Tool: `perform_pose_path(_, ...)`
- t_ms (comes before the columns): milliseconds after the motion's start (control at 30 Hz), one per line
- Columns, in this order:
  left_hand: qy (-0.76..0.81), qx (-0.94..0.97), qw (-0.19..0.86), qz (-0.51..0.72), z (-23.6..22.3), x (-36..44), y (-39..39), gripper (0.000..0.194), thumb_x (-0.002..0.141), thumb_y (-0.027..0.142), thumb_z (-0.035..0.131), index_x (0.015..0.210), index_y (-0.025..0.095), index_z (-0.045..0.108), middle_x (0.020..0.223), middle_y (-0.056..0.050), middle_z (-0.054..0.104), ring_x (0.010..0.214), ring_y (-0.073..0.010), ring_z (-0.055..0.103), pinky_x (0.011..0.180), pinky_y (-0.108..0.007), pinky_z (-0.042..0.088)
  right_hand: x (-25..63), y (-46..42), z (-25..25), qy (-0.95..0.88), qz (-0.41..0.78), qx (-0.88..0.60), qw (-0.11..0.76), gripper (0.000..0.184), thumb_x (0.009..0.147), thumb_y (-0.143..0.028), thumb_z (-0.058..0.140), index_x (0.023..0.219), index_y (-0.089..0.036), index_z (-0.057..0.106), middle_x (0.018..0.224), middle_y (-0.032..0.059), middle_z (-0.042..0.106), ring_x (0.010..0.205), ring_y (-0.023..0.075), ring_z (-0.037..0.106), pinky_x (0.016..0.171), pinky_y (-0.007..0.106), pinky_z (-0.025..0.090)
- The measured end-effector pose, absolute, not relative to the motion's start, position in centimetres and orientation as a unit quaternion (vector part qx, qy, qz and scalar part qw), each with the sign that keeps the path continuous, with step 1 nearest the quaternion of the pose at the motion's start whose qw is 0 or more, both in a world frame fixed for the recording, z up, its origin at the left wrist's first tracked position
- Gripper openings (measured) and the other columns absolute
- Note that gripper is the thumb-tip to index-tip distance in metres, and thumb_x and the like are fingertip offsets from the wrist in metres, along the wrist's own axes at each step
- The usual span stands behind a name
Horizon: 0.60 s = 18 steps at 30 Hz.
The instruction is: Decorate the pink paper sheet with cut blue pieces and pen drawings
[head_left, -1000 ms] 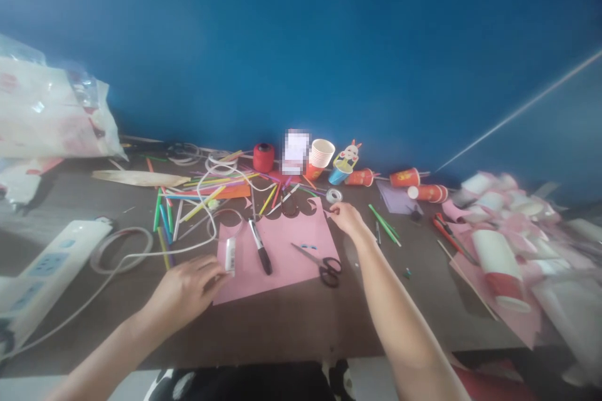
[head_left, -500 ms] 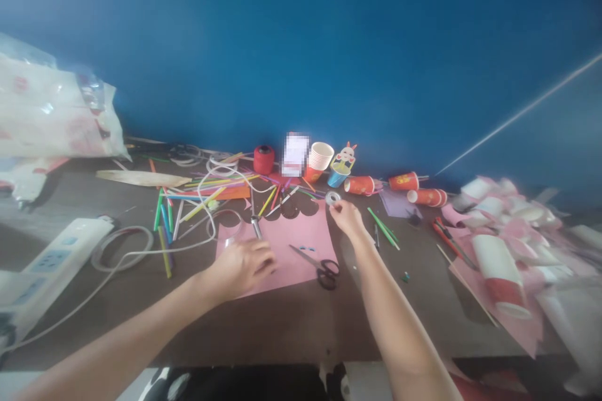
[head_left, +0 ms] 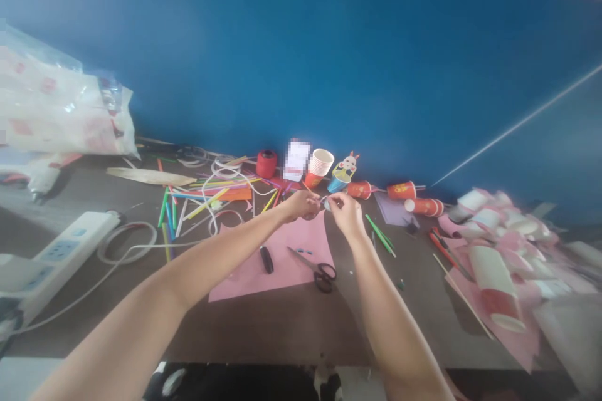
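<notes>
My right hand (head_left: pixel 347 213) is closed in a pinch on a small roll of tape (head_left: pixel 325 202), above the far edge of the pink paper sheet (head_left: pixel 239 285). Close beside it, my left hand (head_left: pixel 303 205) has its fingers bent together at the roll's left side; whether they hold the tape's end is too small to see. Scissors (head_left: pixel 323 276) with dark handles lie partly open on the sheet's right side. A dark, slim object (head_left: pixel 266 260) with a rounded end lies further left, partly covered by my left arm.
Behind my hands stand stacked paper cups (head_left: pixel 322 163), a blue cup (head_left: pixel 339 182) with a rabbit cutout and a red spool (head_left: pixel 266 164). Coloured sticks and a white cable (head_left: pixel 179 243) spread leftward by a power strip (head_left: pixel 70 244). Cup pieces (head_left: pixel 498 288) pile up right.
My left hand has moved from over the pink sheet, up and right, to the tape roll. My right hand has lifted the roll slightly leftward. The dark object on the sheet is now uncovered.
</notes>
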<state>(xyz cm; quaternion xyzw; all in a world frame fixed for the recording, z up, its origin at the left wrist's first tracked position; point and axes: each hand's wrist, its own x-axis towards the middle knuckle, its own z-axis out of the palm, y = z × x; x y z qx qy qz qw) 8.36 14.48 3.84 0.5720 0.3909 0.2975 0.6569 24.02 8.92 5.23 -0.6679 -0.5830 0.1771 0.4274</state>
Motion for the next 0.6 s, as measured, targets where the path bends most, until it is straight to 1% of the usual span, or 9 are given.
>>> perform_pose_path(100,0.357,0.554,0.694,0.289,2.7,9.4,14.4,0.024,0.06,0.023,0.075,0.078,0.01,0.065,0.065,-0.004,0.063,0.056,-0.011,0.059,0.053,-0.022,0.046,24.1,9.0,4.8,-0.534,0.249,-0.644,0.488,0.022,0.072,-0.04,0.059,0.076,-0.018,0.063,0.073,0.0031,0.068,0.06,0.0153,0.059,0.058,0.026,0.045)
perform_pose_path(167,0.345,0.54,0.711,0.29,2.2,9.8,14.1,0.027,0.06,0.026,0.075,0.078,0.01,0.064,0.069,-0.006,0.064,0.063,-0.0127,0.063,0.06,-0.024,0.048,24.0,9.1,4.2,-0.487,0.301,-0.626,0.53,0.027,0.073,-0.043,0.057,0.08,-0.018,0.059,0.075,0.0031,0.068,0.051,0.0131,0.058,0.046,0.023,0.043)
perform_pose_path(233,0.338,0.532,0.72,0.291,1.8,9.9,13.8,0.029,0.06,0.03,0.076,0.077,0.01,0.063,0.072,-0.008,0.066,0.068,-0.0144,0.064,0.063,-0.025,0.049,24.0,9.2,3.7,-0.441,0.352,-0.602,0.565,0.029,0.073,-0.045,0.056,0.083,-0.018,0.056,0.077,0.0036,0.069,0.047,0.0115,0.057,0.04,0.021,0.04)
perform_pose_path(333,0.334,0.529,0.723,0.292,1.4,10.0,13.4,0.032,0.058,0.031,0.078,0.076,0.009,0.063,0.074,-0.009,0.066,0.07,-0.0165,0.066,0.063,-0.025,0.05,23.9,9.4,2.9,-0.392,0.424,-0.56,0.594,0.03,0.07,-0.046,0.058,0.08,-0.018,0.052,0.073,0.0039,0.069,0.046,0.0116,0.058,0.04,0.021,0.042)
perform_pose_path(400,0.337,0.533,0.719,0.292,1.3,10.0,13.2,0.031,0.059,0.03,0.078,0.078,0.009,0.064,0.074,-0.009,0.067,0.069,-0.0163,0.066,0.061,-0.025,0.05,23.8,9.5,2.6,-0.365,0.463,-0.535,0.605,0.028,0.069,-0.044,0.06,0.079,-0.019,0.05,0.07,0.0031,0.068,0.047,0.0117,0.058,0.04,0.022,0.043)
perform_pose_path(500,0.349,0.546,0.701,0.297,1.2,10.1,13.1,0.027,0.065,0.029,0.074,0.08,0.008,0.065,0.069,-0.008,0.066,0.062,-0.0138,0.064,0.058,-0.024,0.049,23.6,9.6,2.3,-0.325,0.505,-0.507,0.618,0.026,0.068,-0.04,0.062,0.078,-0.019,0.05,0.061,-0.0012,0.065,0.043,0.0096,0.053,0.038,0.02,0.041)
perform_pose_path(600,0.362,0.565,0.674,0.309,1.2,10.4,13.0,0.018,0.069,0.025,0.069,0.076,0.008,0.065,0.061,-0.004,0.063,0.053,-0.0099,0.059,0.053,-0.022,0.046,23.5,9.7,2.3,-0.292,0.53,-0.49,0.628,0.024,0.067,-0.035,0.064,0.077,-0.019,0.05,0.055,-0.0052,0.059,0.04,0.007,0.048,0.037,0.018,0.038)
